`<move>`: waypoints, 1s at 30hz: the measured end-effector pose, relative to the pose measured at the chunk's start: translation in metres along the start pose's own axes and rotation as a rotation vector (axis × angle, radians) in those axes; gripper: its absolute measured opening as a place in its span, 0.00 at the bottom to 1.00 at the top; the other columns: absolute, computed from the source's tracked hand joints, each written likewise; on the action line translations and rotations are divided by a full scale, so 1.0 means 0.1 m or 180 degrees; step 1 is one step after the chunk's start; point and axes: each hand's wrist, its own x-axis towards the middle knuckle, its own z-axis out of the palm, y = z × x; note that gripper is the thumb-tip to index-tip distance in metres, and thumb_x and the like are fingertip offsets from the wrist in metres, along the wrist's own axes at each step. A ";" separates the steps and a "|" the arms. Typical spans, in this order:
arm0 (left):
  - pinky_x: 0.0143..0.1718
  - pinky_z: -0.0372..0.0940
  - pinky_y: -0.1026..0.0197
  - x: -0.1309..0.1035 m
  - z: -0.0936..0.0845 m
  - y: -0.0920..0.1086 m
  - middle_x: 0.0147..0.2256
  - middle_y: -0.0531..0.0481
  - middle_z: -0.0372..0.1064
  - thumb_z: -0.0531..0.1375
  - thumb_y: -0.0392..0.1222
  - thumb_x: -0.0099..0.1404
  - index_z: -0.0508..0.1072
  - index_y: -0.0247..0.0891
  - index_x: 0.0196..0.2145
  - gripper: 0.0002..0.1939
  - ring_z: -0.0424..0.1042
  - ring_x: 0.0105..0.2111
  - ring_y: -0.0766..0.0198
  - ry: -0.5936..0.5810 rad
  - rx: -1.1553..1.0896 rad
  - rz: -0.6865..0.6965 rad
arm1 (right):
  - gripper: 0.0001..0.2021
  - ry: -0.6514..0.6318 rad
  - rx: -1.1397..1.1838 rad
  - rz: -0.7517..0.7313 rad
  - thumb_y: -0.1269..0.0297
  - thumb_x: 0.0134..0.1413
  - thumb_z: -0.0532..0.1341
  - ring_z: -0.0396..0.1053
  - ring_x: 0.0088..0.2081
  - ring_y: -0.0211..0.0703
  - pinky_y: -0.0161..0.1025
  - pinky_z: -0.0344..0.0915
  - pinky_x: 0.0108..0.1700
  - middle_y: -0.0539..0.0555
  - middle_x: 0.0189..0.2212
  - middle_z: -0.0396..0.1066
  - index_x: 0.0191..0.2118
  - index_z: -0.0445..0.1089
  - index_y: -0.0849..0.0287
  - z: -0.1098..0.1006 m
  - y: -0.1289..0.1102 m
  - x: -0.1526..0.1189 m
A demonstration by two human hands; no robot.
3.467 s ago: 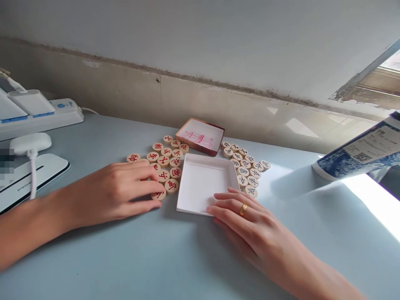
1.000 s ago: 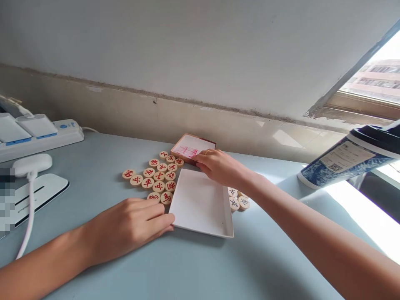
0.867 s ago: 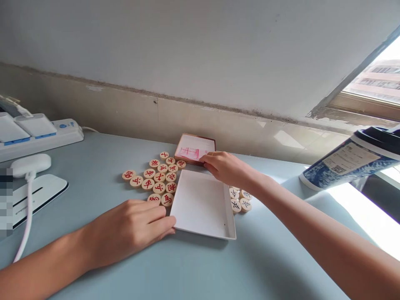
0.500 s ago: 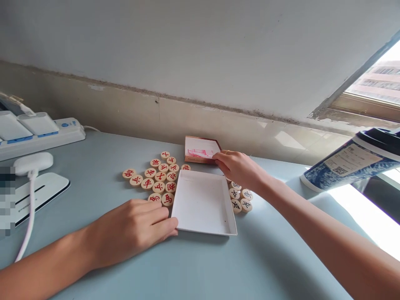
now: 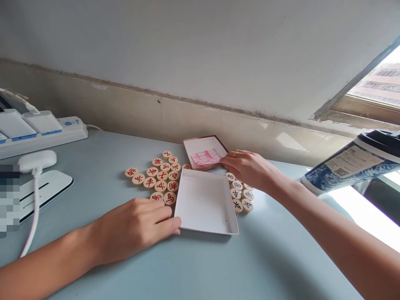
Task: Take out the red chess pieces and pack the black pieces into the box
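My left hand (image 5: 136, 221) grips the lower left edge of a shallow white box (image 5: 204, 202), its thumb on the near corner and other fingers partly hidden. The box's white inside faces up and holds no pieces. Behind it, my right hand (image 5: 250, 166) pinches the right corner of a box lid (image 5: 204, 152), which has a brown edge and pink pen scribbles inside. Red-lettered Chinese chess pieces (image 5: 161, 175) lie in rows left of the box. Black-lettered Chinese chess pieces (image 5: 237, 195) lie to its right, some partly hidden by my right hand.
A blue and white paper cup (image 5: 343, 166) with a dark lid stands at the right. At the left are a white power strip (image 5: 75, 129) with plugs, a white charger puck (image 5: 37, 161) on a cable, and a flat white device (image 5: 46, 189). The wall (image 5: 175, 114) borders the desk's back.
My right hand has turned the lid and brought its near edge closer to the white box, uncovering more black-lettered pieces. My left hand keeps its hold on the box.
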 end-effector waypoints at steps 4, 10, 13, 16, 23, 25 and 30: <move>0.27 0.56 0.58 0.00 0.00 0.00 0.27 0.54 0.68 0.47 0.35 0.80 0.71 0.34 0.43 0.13 0.66 0.25 0.63 0.0026 -0.0021 -0.0016 | 0.17 -0.0044 0.0274 -0.0057 0.80 0.61 0.53 0.71 0.34 0.43 0.37 0.59 0.32 0.56 0.35 0.77 0.43 0.78 0.59 -0.04 -0.10 0.10; 0.28 0.58 0.59 -0.01 0.00 0.01 0.27 0.54 0.69 0.48 0.35 0.80 0.72 0.35 0.42 0.14 0.67 0.25 0.63 0.0054 0.0032 -0.0050 | 0.16 -0.0130 0.0779 -0.0189 0.77 0.65 0.54 0.73 0.32 0.38 0.34 0.60 0.30 0.51 0.36 0.79 0.43 0.78 0.54 -0.03 -0.19 0.16; 0.28 0.59 0.59 -0.01 0.03 0.01 0.27 0.53 0.70 0.49 0.34 0.79 0.73 0.34 0.42 0.13 0.68 0.25 0.63 0.0162 0.0095 -0.0065 | 0.14 -0.0038 0.0894 -0.0165 0.72 0.67 0.54 0.72 0.32 0.41 0.36 0.62 0.31 0.53 0.35 0.78 0.40 0.78 0.54 -0.03 -0.23 0.12; 0.27 0.59 0.58 -0.01 0.05 0.00 0.28 0.52 0.72 0.51 0.32 0.77 0.73 0.33 0.41 0.11 0.69 0.26 0.61 0.0247 0.0131 -0.0074 | 0.15 0.0105 0.0967 -0.0035 0.66 0.70 0.52 0.72 0.34 0.44 0.38 0.65 0.33 0.55 0.35 0.77 0.38 0.77 0.56 -0.08 -0.28 0.03; 0.26 0.60 0.57 -0.02 0.06 -0.01 0.28 0.51 0.72 0.55 0.33 0.76 0.73 0.32 0.44 0.07 0.70 0.26 0.61 0.0259 0.0236 -0.0124 | 0.17 0.0477 0.0936 0.1148 0.58 0.71 0.51 0.75 0.41 0.50 0.46 0.72 0.40 0.61 0.56 0.70 0.56 0.71 0.53 -0.10 -0.37 -0.38; 0.27 0.61 0.57 -0.02 0.05 0.00 0.29 0.51 0.72 0.55 0.32 0.76 0.73 0.32 0.43 0.07 0.71 0.27 0.61 0.0232 0.0272 -0.0102 | 0.19 0.0488 0.0927 0.1554 0.52 0.71 0.50 0.76 0.35 0.48 0.47 0.74 0.38 0.63 0.60 0.66 0.58 0.69 0.52 -0.06 -0.36 -0.49; 0.31 0.65 0.57 -0.03 -0.03 -0.02 0.32 0.49 0.74 0.55 0.36 0.77 0.71 0.30 0.48 0.08 0.73 0.30 0.60 0.0335 0.0300 -0.0009 | 0.25 0.0449 0.0947 0.2186 0.44 0.70 0.47 0.78 0.45 0.55 0.51 0.77 0.44 0.65 0.63 0.66 0.61 0.67 0.52 0.12 -0.32 -0.67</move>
